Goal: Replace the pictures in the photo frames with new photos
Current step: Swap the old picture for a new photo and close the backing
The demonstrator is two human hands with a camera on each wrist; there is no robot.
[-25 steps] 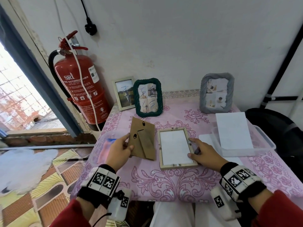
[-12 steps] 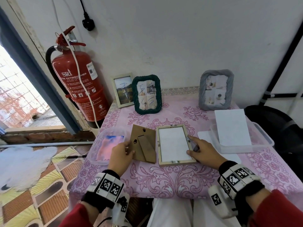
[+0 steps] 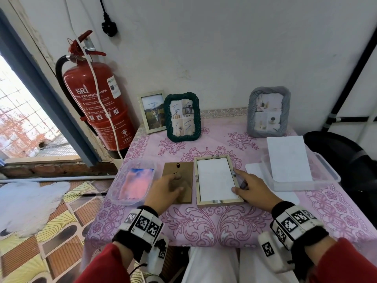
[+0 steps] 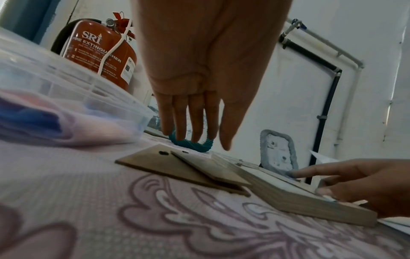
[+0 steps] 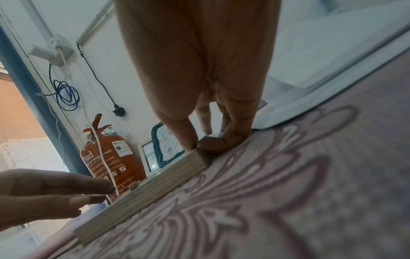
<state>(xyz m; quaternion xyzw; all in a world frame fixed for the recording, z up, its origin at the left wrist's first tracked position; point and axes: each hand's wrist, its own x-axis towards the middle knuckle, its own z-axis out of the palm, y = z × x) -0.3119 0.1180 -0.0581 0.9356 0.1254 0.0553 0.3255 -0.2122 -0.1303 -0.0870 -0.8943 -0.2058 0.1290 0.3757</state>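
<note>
Left hand [image 3: 165,190]: palm down, fingers extended and held together, thumb alongside, holding nothing. Right hand [image 3: 253,188]: palm down, index finger extended forward, thumb angled inward, remaining fingers curled under. Both forearms reach forward from the body, roughly parallel. Each wrist carries a black band with marker-tagged white blocks.

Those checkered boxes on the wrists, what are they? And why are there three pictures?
They are cameras strapped on a person's wrists. A third camera sits on the head, so you get three views: one from above, two along the hands. On the pink tablecloth lies a wooden frame face down with white paper inside. The right hand steadies its edge. The left hand hovers, fingers straight, over the brown backing board lying flat beside the frame, holding nothing.
</note>
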